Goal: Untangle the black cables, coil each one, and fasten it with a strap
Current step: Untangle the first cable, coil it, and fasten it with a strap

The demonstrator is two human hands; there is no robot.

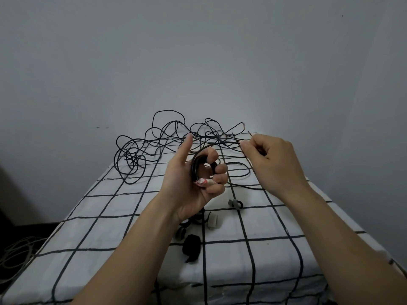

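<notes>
Head view: left hand (193, 183) grip closed round a small coil of thin black rubbery cable (196, 167), fingers curled through the loops, thumb raised. A red-and-white taped cable end (203, 182) pokes out below. Right hand (271, 159) grip pinches the free run leading off the coil.

Judgement: feed slack under light tension and lay each turn flat, without twist.

A loose black cable tangle (171, 137) lies springy at the far edge of the white grid-checked cloth worktop (110, 227). Grey fabric straps (234, 203) lie near the wrists.
</notes>
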